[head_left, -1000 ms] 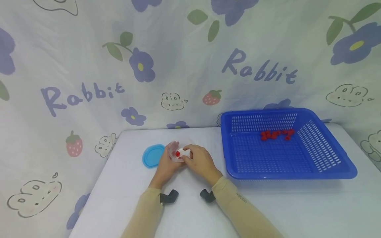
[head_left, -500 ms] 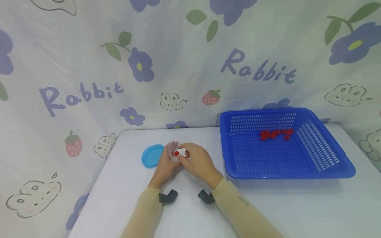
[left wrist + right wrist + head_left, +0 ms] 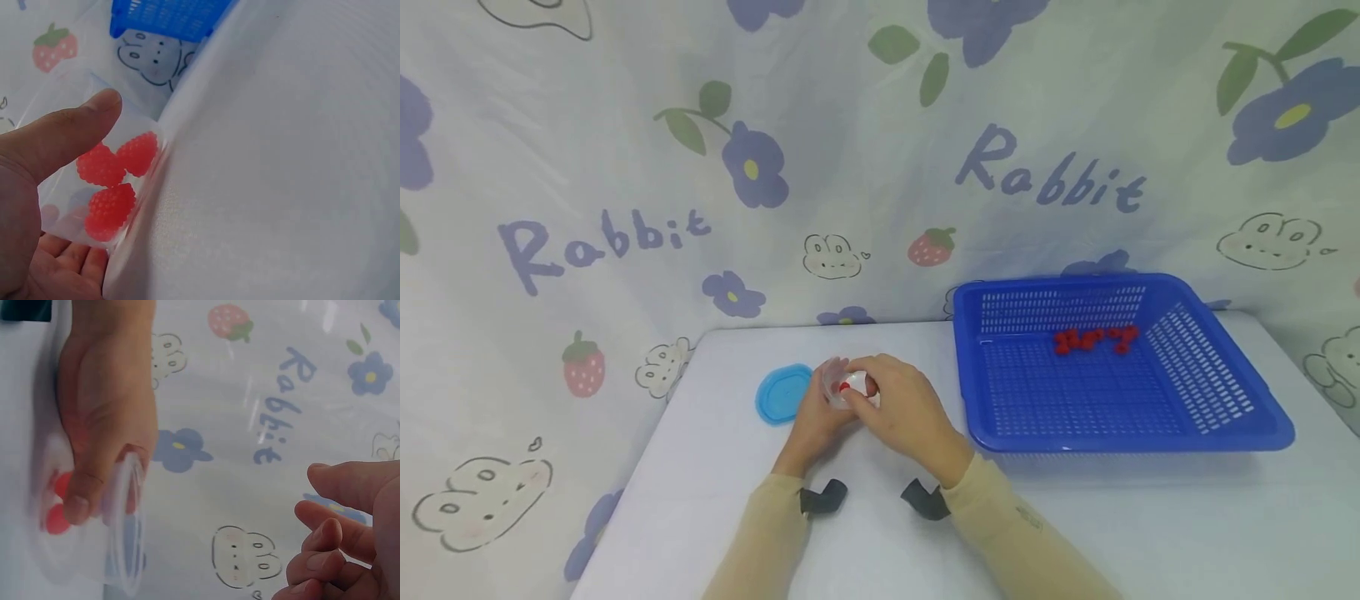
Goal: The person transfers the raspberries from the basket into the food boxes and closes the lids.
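Observation:
My left hand (image 3: 808,425) grips a clear plastic container (image 3: 128,550), its thumb on the near wall and its fingers on the far side. Inside lie red raspberries (image 3: 111,209), bunched toward the bottom in the left wrist view. The container is tipped, its rim facing my right hand (image 3: 906,408). In the right wrist view the right hand's thumb and forefinger (image 3: 334,528) stand apart with nothing between them, while the other fingers curl loosely. From the head view, that hand overlaps the container's mouth and partly covers it.
A blue lid (image 3: 782,394) lies on the white table (image 3: 880,542), just left of the left hand. To the right stands a large blue plastic basket (image 3: 1075,444), with several red raspberries (image 3: 1086,340) at its back. A printed curtain (image 3: 850,167) hangs behind.
The right hand has shifted slightly left, further over the container's mouth. The left hand keeps its grip on the container in about the same place.

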{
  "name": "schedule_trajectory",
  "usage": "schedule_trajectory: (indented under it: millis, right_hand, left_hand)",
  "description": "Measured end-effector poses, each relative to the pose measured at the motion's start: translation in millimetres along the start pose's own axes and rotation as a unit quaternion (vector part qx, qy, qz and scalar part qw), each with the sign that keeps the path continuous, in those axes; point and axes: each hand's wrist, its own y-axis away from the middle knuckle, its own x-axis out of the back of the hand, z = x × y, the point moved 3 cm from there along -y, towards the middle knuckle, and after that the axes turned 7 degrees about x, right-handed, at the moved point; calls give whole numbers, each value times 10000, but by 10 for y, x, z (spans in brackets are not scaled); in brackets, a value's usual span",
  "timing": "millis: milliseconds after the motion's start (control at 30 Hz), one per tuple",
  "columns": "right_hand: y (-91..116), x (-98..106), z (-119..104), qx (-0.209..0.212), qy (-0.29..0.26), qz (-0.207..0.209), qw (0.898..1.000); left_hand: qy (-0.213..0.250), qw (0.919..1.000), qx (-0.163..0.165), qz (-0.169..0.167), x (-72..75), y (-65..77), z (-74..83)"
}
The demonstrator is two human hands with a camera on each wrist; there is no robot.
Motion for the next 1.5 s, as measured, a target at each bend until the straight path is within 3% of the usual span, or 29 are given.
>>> schedule_trajectory:
  millis: [367,900,1233,1500]
  right_hand:
    - [-68,385,-14,258,546,276,9978]
    - [-51,931,222,110,1290,259,9912]
    - [-19,1154,571,-424,1484,57,9880]
    - [-25,1321,960,-977,1636,-312,9812]
  left_hand:
    - [-144,9995,224,173,19,-18,61]
    - [-114,9994,300,142,-21,7,55]
    - [-16,9991,415,130,-19,103,16]
    - [-198,9987,435,150,-20,105,-15]
